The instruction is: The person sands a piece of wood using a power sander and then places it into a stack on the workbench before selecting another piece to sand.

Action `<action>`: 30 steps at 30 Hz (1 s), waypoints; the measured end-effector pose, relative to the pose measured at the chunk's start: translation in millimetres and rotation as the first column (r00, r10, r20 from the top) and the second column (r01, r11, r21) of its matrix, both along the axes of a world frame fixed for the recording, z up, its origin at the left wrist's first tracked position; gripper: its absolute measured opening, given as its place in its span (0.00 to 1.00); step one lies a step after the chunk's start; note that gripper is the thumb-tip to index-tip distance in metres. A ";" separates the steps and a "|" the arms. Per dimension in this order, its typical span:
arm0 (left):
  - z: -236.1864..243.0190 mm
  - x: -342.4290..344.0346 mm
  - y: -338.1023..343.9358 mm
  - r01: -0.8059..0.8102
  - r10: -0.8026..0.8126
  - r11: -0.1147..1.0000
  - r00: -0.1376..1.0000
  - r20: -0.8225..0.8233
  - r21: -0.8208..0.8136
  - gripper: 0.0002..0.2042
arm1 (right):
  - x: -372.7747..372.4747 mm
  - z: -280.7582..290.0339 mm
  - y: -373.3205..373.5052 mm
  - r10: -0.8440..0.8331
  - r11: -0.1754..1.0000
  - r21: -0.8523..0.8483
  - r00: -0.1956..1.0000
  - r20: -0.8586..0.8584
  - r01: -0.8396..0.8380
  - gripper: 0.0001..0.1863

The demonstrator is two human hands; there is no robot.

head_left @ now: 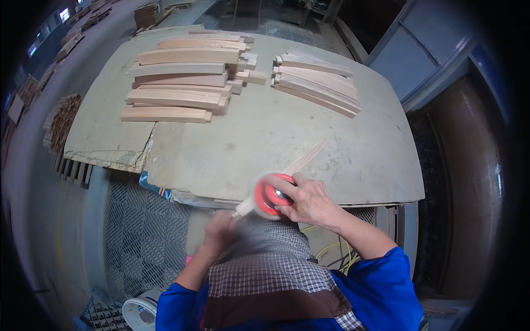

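My right hand (312,201) grips a round red power tool (266,196), apparently a sander, blurred by motion and lying over a pale wooden slat (309,153). The slat slants from my left hand up and to the right, over the table's near edge. My left hand (220,231) is closed on the slat's lower end near my checked apron, its fingers partly smeared by motion. The worktable (370,160) has a worn, pale top with a cracked left section.
Two piles of slats, a larger one (176,97) at back left and a smaller one (314,94) at back right, lie on the table. A white bucket (138,311) stands low at left, a yellow hose (346,259) under the table. Stacked wood lines the left; blue-grey panels stand at right.
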State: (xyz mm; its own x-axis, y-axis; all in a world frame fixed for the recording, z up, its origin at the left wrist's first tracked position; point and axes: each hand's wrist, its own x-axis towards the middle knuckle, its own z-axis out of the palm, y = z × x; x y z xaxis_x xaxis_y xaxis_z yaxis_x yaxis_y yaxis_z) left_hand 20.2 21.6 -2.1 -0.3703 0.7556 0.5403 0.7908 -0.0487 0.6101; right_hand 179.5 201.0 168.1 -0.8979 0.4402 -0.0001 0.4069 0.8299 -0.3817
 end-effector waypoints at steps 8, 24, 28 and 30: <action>3.3 -24.6 -3.6 -0.033 0.053 0.992 0.986 -0.156 0.125 0.14 | 82.4 -25.9 -2.0 -0.377 0.915 0.100 0.917 -0.127 0.390 0.38; 36.8 -20.4 21.7 0.245 0.210 0.941 0.124 0.970 -0.235 0.14 | 90.6 -48.0 22.2 -0.450 0.866 0.025 0.800 -0.397 0.499 0.36; 36.0 -27.7 2.8 0.226 0.167 0.954 0.135 0.977 -0.194 0.13 | 87.1 -60.7 46.5 -0.464 0.850 0.101 0.825 -0.322 0.518 0.39; 33.4 -28.8 -2.9 0.259 0.184 0.939 0.174 0.967 -0.225 0.14 | 85.5 -68.9 57.6 -0.446 0.858 0.071 0.806 -0.390 0.509 0.39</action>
